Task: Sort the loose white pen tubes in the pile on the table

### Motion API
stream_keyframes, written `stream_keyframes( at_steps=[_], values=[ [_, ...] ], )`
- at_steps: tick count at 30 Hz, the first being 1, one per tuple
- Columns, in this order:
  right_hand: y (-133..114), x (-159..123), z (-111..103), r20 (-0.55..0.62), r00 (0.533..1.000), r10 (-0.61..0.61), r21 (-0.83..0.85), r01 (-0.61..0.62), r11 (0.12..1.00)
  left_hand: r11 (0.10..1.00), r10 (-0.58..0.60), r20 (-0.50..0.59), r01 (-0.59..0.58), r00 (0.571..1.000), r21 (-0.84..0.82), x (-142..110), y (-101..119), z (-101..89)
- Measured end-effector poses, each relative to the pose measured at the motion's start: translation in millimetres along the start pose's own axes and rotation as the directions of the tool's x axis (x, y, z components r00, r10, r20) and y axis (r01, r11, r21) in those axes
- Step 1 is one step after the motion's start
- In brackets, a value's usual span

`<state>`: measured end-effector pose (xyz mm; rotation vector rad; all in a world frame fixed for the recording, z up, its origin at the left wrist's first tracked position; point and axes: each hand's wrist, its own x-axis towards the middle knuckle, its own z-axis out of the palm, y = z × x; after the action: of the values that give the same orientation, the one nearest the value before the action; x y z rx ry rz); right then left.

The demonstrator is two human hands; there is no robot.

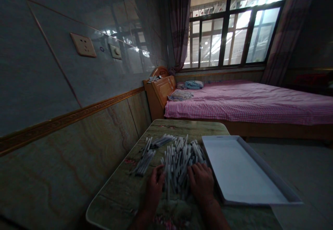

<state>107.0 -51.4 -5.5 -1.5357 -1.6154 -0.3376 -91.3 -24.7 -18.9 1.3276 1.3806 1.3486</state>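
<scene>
A heap of several thin white-grey sticks, like pen tubes (179,160), lies on a small patterned table (117,195). My left hand (155,188) rests at the near left edge of the heap, fingers curled over a few sticks. My right hand (201,181) lies palm down on the heap's near right side, fingers spread flat over the sticks. Two smaller bundles of the same sticks (144,160) lie to the left of the main heap.
A white shallow tray (241,174) sits on the table's right side, overhanging its edge. A tiled wall with a socket (83,45) runs along the left. Behind the table stands a bed with a pink checked cover (249,101) under a window.
</scene>
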Motion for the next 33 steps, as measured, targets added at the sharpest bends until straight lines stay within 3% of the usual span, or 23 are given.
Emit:
stream_keyframes(
  at_steps=[12, 15, 18, 20, 23, 25, 27, 30, 33],
  values=[
    [1, -2, 3, -0.018, 0.999, -0.030, 0.007, 0.031, 1.000, 0.999, 0.025, -0.122, -0.028, 0.992, -0.023, 6, -14, -3.1],
    [1, -2, 3, -0.032, 0.998, -0.048, 0.012, 0.048, 0.999, 0.996, 0.080, -0.136, -0.073, 0.988, 0.053, 17, -13, -14.7],
    [0, -3, 5, -0.031, 0.998, -0.058, 0.008, 0.059, 0.998, 0.965, 0.110, -0.113, -0.080, 0.987, 0.249, 37, -2, -38.3],
    [0, -3, 6, -0.027, 0.998, -0.048, 0.005, 0.048, 0.999, 0.881, 0.129, -0.094, -0.071, 0.987, 0.467, 52, 7, -56.5],
    [1, -4, 9, -0.030, 0.999, -0.033, 0.007, 0.033, 0.999, 0.567, 0.187, 0.004, -0.111, 0.982, 0.816, 69, 20, -78.0],
    [2, -5, 10, -0.039, 0.999, -0.030, 0.011, 0.031, 0.999, 0.364, 0.137, 0.093, -0.138, 0.986, 0.921, 75, 25, -85.3],
    [2, -5, 10, -0.044, 0.999, -0.029, 0.012, 0.030, 0.999, 0.234, 0.048, 0.160, -0.166, 0.986, 0.958, 78, 27, -87.4],
    [1, -4, 10, -0.045, 0.998, -0.034, 0.009, 0.034, 0.999, 0.150, -0.040, 0.194, -0.186, 0.980, 0.971, 80, 29, -86.2],
    [-1, -3, 7, -0.055, 0.998, -0.041, -0.007, 0.040, 0.999, 0.203, -0.036, 0.177, -0.166, 0.984, 0.965, 82, 27, -86.0]
  ],
)
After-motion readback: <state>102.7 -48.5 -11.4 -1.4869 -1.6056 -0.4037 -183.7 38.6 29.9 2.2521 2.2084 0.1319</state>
